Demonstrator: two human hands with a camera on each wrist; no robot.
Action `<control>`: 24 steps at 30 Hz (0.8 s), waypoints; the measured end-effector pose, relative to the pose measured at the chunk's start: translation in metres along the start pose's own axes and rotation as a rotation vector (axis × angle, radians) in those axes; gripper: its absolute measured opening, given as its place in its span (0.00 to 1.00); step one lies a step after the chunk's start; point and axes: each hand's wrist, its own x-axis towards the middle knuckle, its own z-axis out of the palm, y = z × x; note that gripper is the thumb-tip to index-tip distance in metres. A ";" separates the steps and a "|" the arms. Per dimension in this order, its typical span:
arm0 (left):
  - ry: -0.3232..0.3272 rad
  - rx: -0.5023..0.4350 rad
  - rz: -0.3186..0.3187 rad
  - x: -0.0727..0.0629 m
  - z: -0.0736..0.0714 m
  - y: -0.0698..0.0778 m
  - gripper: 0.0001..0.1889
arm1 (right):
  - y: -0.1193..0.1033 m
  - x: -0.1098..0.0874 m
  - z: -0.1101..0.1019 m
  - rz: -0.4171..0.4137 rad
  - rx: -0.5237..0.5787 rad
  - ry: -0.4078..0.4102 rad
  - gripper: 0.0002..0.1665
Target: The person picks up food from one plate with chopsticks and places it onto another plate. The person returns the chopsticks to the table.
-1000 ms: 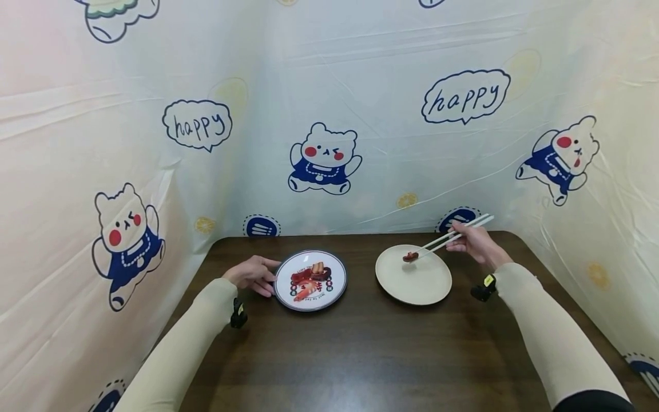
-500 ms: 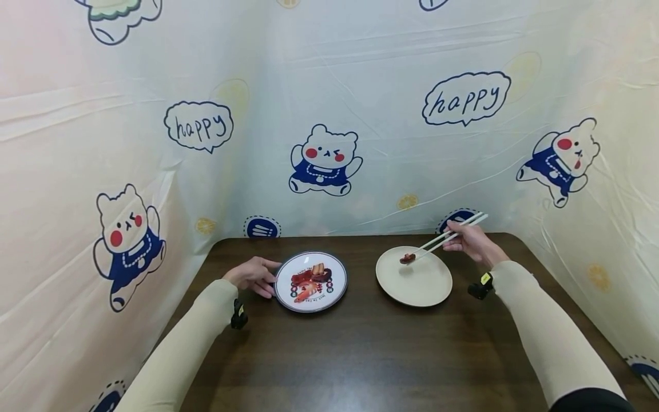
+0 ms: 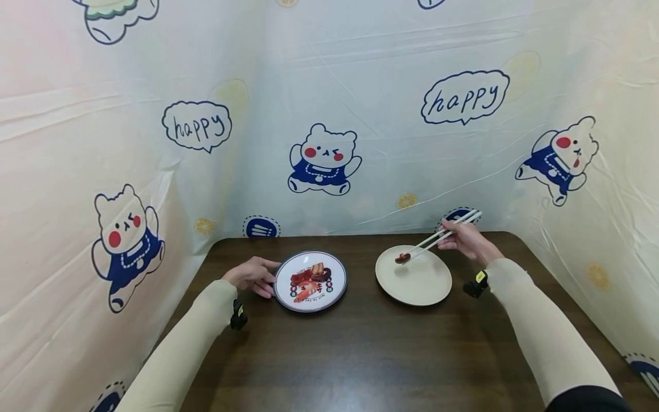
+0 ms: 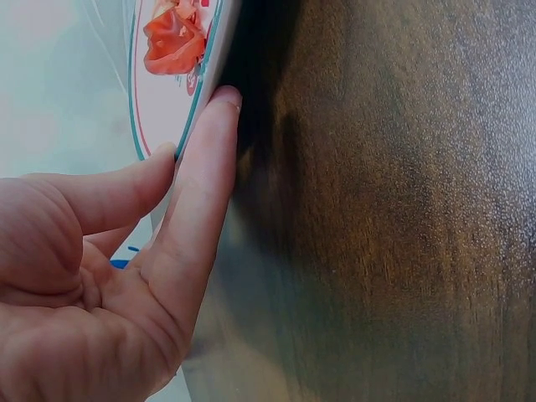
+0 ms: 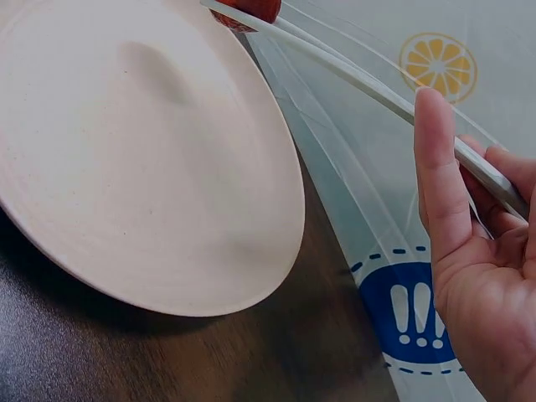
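My left hand point(image 3: 253, 276) pinches the near-left rim of a round white plate point(image 3: 284, 289) with a dark blue edge; in the left wrist view the thumb lies on top and fingers point(image 4: 209, 151) are underneath. On that plate are several red and brown food pieces point(image 3: 309, 280). White chopsticks point(image 3: 429, 241) are held in my right hand point(image 3: 469, 240). Between their tips sits a small reddish-brown food piece point(image 3: 403, 258), over the cream plate point(image 3: 419, 289). In the right wrist view this piece point(image 5: 251, 12) hangs apart from the plate, which shows a shadow.
Both plates stand on a dark brown wooden table point(image 3: 329, 355), with a gap between them. A pale printed cloth point(image 3: 319, 74) with bears and writing hangs behind and along both sides. Each wrist wears a small black camera point(image 3: 475, 285).
My right hand has shifted slightly left, carrying the chopsticks and the food piece further over the cream plate's left part. The left hand and its plate have stayed put.
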 end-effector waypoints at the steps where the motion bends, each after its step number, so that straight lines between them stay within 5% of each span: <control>1: 0.001 -0.001 0.001 0.000 0.000 0.000 0.33 | 0.001 0.000 0.000 -0.001 0.002 0.000 0.23; 24: 0.000 -0.001 -0.002 -0.002 0.000 0.001 0.32 | 0.010 0.014 0.019 -0.005 -0.010 -0.001 0.23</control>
